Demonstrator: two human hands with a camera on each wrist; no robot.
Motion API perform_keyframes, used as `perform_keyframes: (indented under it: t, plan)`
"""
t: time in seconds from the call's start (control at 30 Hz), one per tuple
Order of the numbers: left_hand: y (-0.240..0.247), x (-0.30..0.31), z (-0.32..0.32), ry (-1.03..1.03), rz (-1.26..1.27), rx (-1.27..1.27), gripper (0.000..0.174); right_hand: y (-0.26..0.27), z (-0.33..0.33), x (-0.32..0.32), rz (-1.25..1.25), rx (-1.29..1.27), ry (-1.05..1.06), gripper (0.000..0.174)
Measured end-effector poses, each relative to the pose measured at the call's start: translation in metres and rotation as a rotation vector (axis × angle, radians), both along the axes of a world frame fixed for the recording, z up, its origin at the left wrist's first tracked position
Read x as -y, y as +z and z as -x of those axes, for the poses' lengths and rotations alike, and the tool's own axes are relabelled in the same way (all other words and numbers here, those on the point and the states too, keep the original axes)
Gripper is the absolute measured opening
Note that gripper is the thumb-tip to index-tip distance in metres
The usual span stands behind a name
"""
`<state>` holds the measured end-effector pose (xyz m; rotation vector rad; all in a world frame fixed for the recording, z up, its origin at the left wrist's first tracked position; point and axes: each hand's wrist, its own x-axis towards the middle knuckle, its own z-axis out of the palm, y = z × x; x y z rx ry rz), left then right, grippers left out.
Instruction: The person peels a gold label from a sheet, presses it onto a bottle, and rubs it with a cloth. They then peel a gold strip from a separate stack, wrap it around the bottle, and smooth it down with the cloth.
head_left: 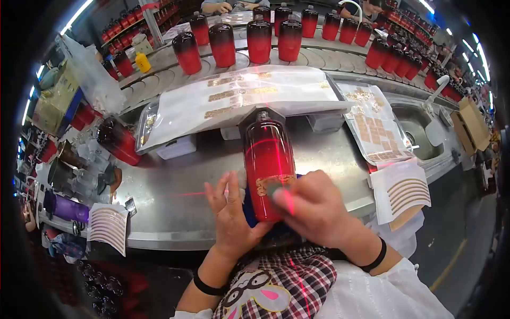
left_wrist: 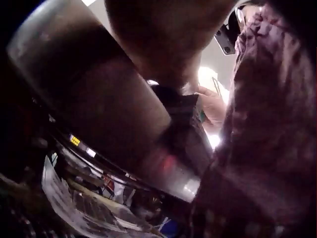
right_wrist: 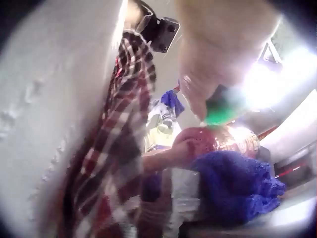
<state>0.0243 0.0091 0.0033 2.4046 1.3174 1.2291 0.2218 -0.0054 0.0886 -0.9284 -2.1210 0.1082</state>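
A red bottle with a dark top [head_left: 267,151] lies tilted on a blue cloth [right_wrist: 237,186], its neck away from the person. A gold patterned band [head_left: 265,185] crosses its lower part. The right hand [head_left: 316,210] pinches a green piece [right_wrist: 222,113] against the bottle beside the band. At the bottle's left the left hand [head_left: 231,220] has its fingers raised and spread, thumb towards the bottle's base. The left wrist view is dark, and that hand's work is unclear there.
Behind the bottle stands a white-covered tray [head_left: 180,114] with gold decals. At the right are a decal tray [head_left: 372,125], a sheet of curved strips [head_left: 402,191] and a sink [head_left: 419,133]. Another bottle [head_left: 118,141] lies left; several stand on the conveyor [head_left: 154,77].
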Motion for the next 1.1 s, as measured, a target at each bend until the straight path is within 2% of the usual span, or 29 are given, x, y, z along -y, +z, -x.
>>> perform_keyframes:
  t: [0.03,0.07,0.17,0.2,0.23,0.27,0.37,0.5,0.7,0.8,0.9,1.1]
  plan:
    - [0.002,0.000,0.000,0.002,-0.013,-0.009,0.100,0.002,0.004,0.003,0.055,0.016,0.120,0.030]
    - [0.004,0.000,0.001,0.005,-0.028,-0.019,0.100,0.000,0.003,0.002,0.111,-0.111,0.236,0.025]
    - [0.016,0.009,0.006,-0.024,-0.122,-0.020,0.089,0.002,-0.015,0.006,0.312,-0.314,-0.171,0.019]
    - [0.025,0.012,0.003,-0.065,-0.160,-0.127,0.087,-0.010,-0.021,0.002,0.415,-0.490,-0.198,0.015]
    - [0.035,0.018,-0.004,-0.105,-0.190,-0.234,0.084,-0.015,-0.021,0.006,0.628,-0.770,-0.172,0.016]
    - [0.040,0.023,-0.010,-0.143,-0.217,-0.341,0.082,-0.019,-0.021,0.007,0.643,-0.749,-0.185,0.017]
    - [0.036,0.015,-0.019,-0.037,-0.191,-0.294,0.071,-0.030,-0.018,0.003,0.620,-0.691,-0.225,0.018]
    - [0.024,0.014,-0.017,-0.008,-0.126,-0.150,0.071,-0.029,-0.017,0.002,0.710,-0.713,-0.273,0.018]
    - [0.008,0.008,-0.008,0.006,-0.068,-0.018,0.091,-0.036,-0.021,-0.001,0.703,-0.700,-0.277,0.019]
    - [0.007,0.010,-0.006,0.036,-0.039,-0.086,0.099,-0.033,-0.021,-0.002,0.696,-0.693,-0.262,0.018]
    - [0.015,0.008,-0.012,0.026,-0.041,-0.105,0.103,-0.034,-0.022,0.000,0.750,-0.816,-0.221,0.018]
    - [-0.009,0.000,0.001,-0.129,0.203,-0.011,0.107,-0.042,-0.029,0.010,0.780,-0.908,-0.139,0.022]
